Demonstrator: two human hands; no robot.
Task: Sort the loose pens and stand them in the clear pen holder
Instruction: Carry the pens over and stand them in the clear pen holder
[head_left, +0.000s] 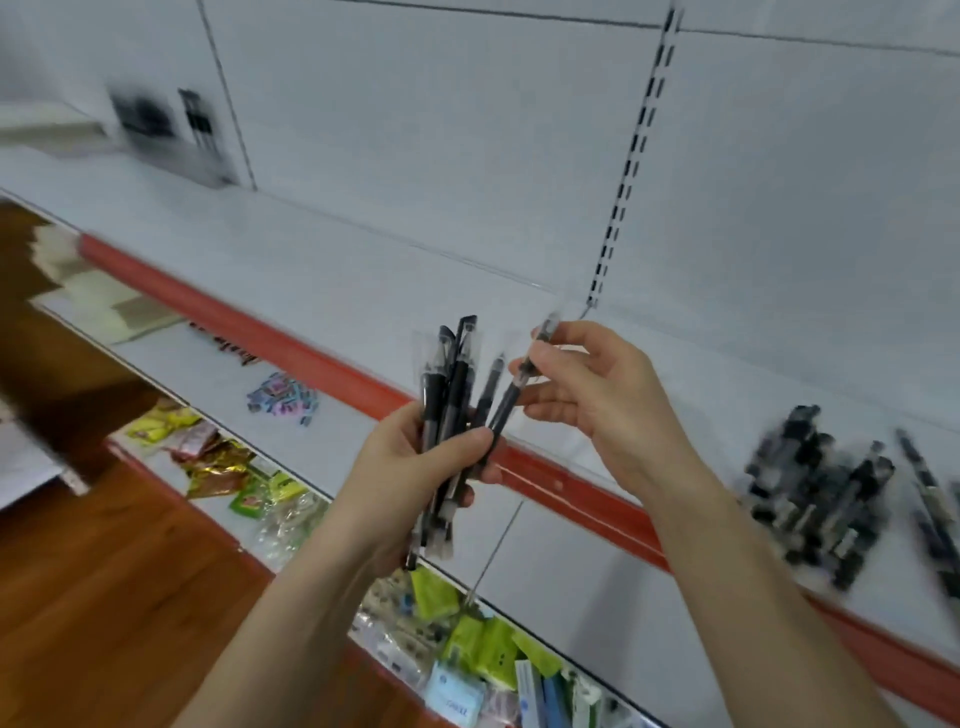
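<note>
My left hand (415, 470) grips a bundle of several black pens (447, 395) in clear sleeves, held upright over the shelf's front edge. My right hand (597, 395) pinches the upper part of one more black pen (519, 384), whose lower end rests against the bundle at my left fingers. A blurred pile of loose black pens (815, 493) lies on the white shelf at the right. At the far left back of the shelf stands a blurred clear pen holder (171, 135) with dark pens in it.
The white shelf (363, 270) has a red front strip (260, 332). A slotted upright (634, 156) runs up the back panel. Lower shelves hold small packets (283, 397), snack bags (218, 457) and green packs (467, 639). Wooden floor lies at the left.
</note>
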